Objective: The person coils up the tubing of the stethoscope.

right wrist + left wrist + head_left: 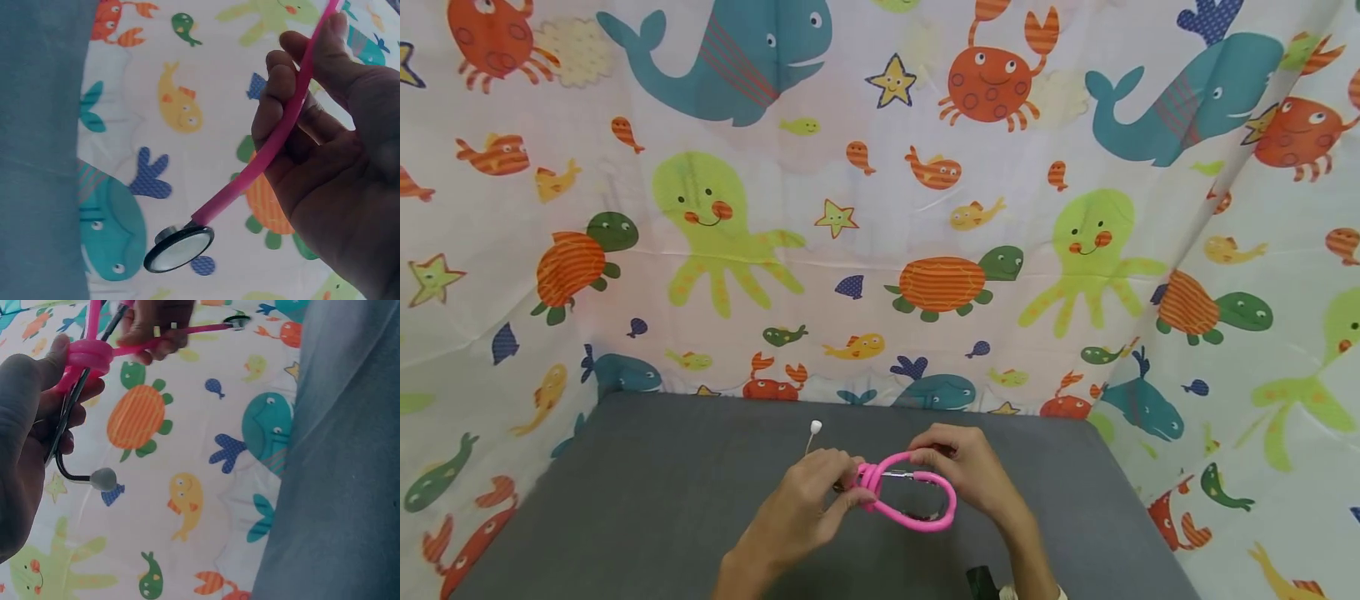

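A pink stethoscope point(917, 525) is held up between both hands over the grey table. Its tubing is wound in tight coils point(89, 355) around the metal ear tubes, and a loop sticks out to the right. My left hand point(811, 493) grips the coils and ear tubes between thumb and fingers. One pale ear tip point(104, 479) pokes out beyond that hand. My right hand point(961, 467) holds the tubing near its end, thumb against fingers. Past the right fingers, the round chestpiece point(181, 249) hangs free in the right wrist view. The second ear tip cannot be made out.
The grey tabletop point(685, 492) lies under both hands. A white curtain point(850, 367) printed with sea animals stands behind it and along both sides. A small black object point(981, 582) shows beside the right wrist at the bottom edge.
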`<state>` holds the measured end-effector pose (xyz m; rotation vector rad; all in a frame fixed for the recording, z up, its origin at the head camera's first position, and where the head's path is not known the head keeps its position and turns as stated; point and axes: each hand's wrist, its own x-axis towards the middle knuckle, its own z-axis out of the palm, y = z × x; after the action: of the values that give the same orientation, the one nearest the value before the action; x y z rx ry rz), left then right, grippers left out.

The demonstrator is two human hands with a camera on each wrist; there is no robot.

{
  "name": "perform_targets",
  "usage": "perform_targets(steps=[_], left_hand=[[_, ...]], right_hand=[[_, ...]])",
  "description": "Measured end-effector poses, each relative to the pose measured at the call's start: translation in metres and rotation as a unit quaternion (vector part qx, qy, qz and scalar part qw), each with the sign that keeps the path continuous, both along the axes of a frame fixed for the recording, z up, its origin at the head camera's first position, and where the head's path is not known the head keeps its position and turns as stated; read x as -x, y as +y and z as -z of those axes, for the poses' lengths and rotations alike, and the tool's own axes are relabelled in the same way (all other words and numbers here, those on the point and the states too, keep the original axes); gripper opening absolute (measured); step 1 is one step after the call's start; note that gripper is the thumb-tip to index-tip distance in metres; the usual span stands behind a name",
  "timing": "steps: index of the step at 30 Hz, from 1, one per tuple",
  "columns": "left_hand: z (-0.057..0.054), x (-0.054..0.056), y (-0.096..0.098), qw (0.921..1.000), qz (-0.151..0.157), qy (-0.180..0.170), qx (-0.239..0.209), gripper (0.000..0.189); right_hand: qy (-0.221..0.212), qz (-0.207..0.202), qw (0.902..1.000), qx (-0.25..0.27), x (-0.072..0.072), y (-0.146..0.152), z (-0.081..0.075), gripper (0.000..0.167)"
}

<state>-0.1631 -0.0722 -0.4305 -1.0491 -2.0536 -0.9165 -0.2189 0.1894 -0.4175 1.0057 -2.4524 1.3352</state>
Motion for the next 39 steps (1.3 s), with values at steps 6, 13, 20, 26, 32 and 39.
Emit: perform_targets(steps=[6, 13, 20, 26, 32, 39], left_hand=[[-0.003, 0.0, 0.0, 0.9979, -0.025, 0.016, -0.057, 0.026], [-0.001, 0.004, 0.004, 0.9855, -0.114, 0.014, -0.125, 0.035], [0.0, 0.008, 0.006, 0.9662, -0.208, 0.034, -0.148, 0.041], [-0.001, 0.01, 0.004, 0.9447, -0.294, 0.057, -0.134, 0.042], [0.0, 0.011, 0.002, 0.9389, -0.33, 0.06, -0.077, 0.036], [-0.002, 0.01, 0.003, 0.9438, -0.33, 0.005, -0.007, 0.038]], right_hand=[[-0.087, -0.004, 0.9957, 0.031, -0.013, -0.021, 0.02, 0.017], [-0.15, -0.007, 0.988, 0.035, -0.029, -0.046, 0.025, 0.023], [-0.139, -0.03, 0.9897, -0.012, -0.046, -0.061, 0.023, 0.024], [-0.191, -0.027, 0.9792, -0.063, -0.062, -0.072, 0.013, 0.031], [-0.147, -0.024, 0.9824, -0.113, -0.077, -0.071, -0.002, 0.044], [0.031, 0.037, 0.9913, -0.122, -0.085, -0.065, -0.024, 0.02]])
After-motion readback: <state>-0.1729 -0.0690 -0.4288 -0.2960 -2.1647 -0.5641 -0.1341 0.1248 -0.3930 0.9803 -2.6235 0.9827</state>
